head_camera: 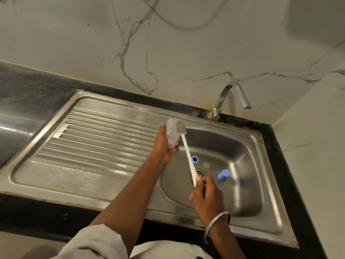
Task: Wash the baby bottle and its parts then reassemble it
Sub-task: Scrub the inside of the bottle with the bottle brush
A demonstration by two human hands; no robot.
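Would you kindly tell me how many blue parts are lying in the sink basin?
2. The blue ring lies up-left of the drain; the blue cap lies right of it. The right hand may hide others.

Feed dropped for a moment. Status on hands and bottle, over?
Left hand grips bottle. Right hand holds brush, its head against bottle's side. Blue ring and blue cap lie in sink, clear of hands.

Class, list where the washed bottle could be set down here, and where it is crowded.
Bare: the ribbed drainboard between dark counter and basin; the basin floor right of the blue cap. Crowded: around the drain, with blue ring, brush and right hand.
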